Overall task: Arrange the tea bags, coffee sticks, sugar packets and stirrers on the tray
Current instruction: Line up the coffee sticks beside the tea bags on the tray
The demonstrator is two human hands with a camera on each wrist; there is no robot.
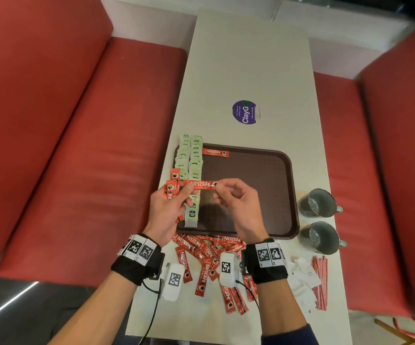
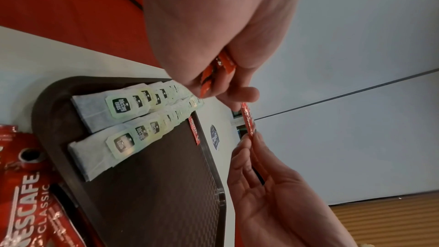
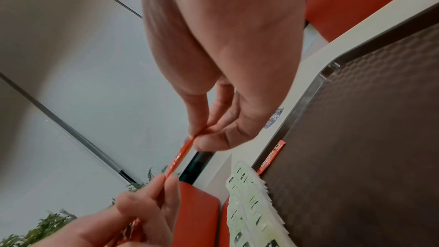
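Taking the brown tray (image 1: pixel 286 195) as landmark: its surface is a textured plastic weave with a raised, rounded rim, and it sits on the pale, smooth tabletop (image 1: pixel 246 58). Along its left edge lie two overlapping rows of flat, papery green tea bags (image 1: pixel 193 160). Above that edge the left hand (image 1: pixel 166 210) keeps a closed grip on a bundle of glossy red coffee sticks (image 1: pixel 171 189), while its fingertips pinch one end of a single coffee stick (image 1: pixel 202 185) held level over the tray; the right hand (image 1: pixel 238 205) pinches the other end. One lone stick (image 1: pixel 215 153) lies at the tray's far edge. Nearer than the tray, loose sticks (image 1: pixel 205 260) are heaped. Right of it stand two grey metal cups (image 1: pixel 318 202); white sugar packets (image 1: pixel 301 280) and thin red stirrers (image 1: pixel 320 282) lie nearby.
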